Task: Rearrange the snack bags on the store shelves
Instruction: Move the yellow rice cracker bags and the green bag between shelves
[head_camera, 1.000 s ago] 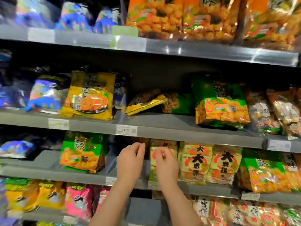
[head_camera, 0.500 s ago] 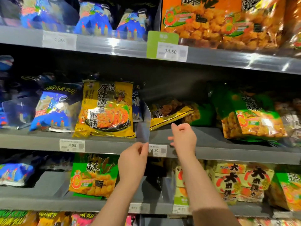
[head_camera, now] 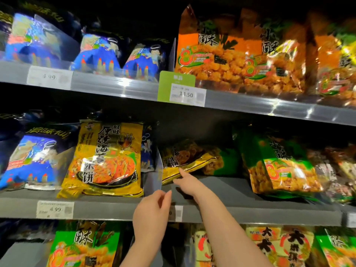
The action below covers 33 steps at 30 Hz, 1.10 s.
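The back of the middle shelf (head_camera: 221, 191) is dark, so the bags lying deep there are hard to read; the print on the green bag (head_camera: 225, 160) behind the fallen one cannot be made out. The price tag (head_camera: 176, 212) under the hands is mostly covered by the left hand, and the blue bags (head_camera: 34, 162) at far left are cut by the frame edge. The clear divider (head_camera: 159, 170) shows only as a faint glinting edge.

The fallen yellow snack bag (head_camera: 185, 160) lies tilted on its side just beyond the right hand (head_camera: 189, 185), whose forefinger is stretched out and touches the bag's lower edge; the other fingers are loosely curled, pinching nothing. The upright yellow rice-cracker bag (head_camera: 106, 158) stands to the left of both hands, past the divider. The big green bag (head_camera: 277, 162) leans well to the right of the right hand.

The left hand (head_camera: 152, 211) is at the shelf's front lip, thumb and forefinger brought close together at the divider's lower front corner; whether they grip it I cannot tell.

Half a second ago the right hand hovered above the shelf lip, short of the fallen bag; now it has reached in to it. The left hand has stayed by the divider.
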Each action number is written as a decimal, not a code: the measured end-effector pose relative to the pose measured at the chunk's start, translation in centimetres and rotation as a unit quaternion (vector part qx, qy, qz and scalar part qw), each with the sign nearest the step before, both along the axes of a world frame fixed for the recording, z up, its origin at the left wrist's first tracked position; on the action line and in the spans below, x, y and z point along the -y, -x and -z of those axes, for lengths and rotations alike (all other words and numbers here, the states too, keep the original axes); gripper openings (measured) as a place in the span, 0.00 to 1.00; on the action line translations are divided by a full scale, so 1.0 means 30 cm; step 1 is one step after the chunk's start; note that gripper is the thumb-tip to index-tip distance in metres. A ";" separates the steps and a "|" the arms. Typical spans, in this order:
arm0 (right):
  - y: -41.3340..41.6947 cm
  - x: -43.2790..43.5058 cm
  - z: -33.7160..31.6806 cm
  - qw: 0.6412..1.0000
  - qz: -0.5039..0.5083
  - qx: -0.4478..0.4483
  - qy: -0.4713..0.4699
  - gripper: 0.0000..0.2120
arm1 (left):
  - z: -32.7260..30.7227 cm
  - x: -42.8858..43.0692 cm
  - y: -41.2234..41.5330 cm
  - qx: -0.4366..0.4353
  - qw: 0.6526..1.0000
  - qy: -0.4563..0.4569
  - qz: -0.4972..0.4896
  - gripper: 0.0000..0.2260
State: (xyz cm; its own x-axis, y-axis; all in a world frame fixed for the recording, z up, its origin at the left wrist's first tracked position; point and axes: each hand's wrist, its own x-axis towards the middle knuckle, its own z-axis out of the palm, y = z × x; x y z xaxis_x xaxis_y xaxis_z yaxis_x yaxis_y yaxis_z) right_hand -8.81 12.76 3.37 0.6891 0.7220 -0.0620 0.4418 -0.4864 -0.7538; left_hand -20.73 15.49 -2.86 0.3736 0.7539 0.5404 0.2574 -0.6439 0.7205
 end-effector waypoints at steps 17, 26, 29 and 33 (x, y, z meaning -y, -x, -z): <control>0.097 0.187 0.063 0.968 0.014 -0.079 -0.238 0.32 | 0.045 0.080 -0.051 0.019 0.998 0.009 0.055 0.09; 0.175 0.305 0.185 0.922 0.065 -0.083 -0.373 0.26 | 0.040 0.194 -0.050 0.143 0.884 0.375 0.241 0.17; 0.209 0.336 0.196 0.910 0.066 -0.070 -0.403 0.25 | 0.018 0.208 -0.034 0.195 0.831 0.427 0.299 0.18; 0.232 0.388 0.235 0.905 0.070 -0.066 -0.415 0.23 | 0.012 0.215 -0.025 0.272 0.752 0.483 0.355 0.15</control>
State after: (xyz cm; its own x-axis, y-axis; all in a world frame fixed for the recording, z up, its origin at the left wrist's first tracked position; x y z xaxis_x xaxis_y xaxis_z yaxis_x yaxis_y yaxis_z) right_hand -15.78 1.13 -3.67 0.8038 0.4635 0.3730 0.2991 0.2272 -0.9268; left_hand -19.99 9.03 -3.21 0.7893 0.6078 0.0867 -0.4075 0.4129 0.8145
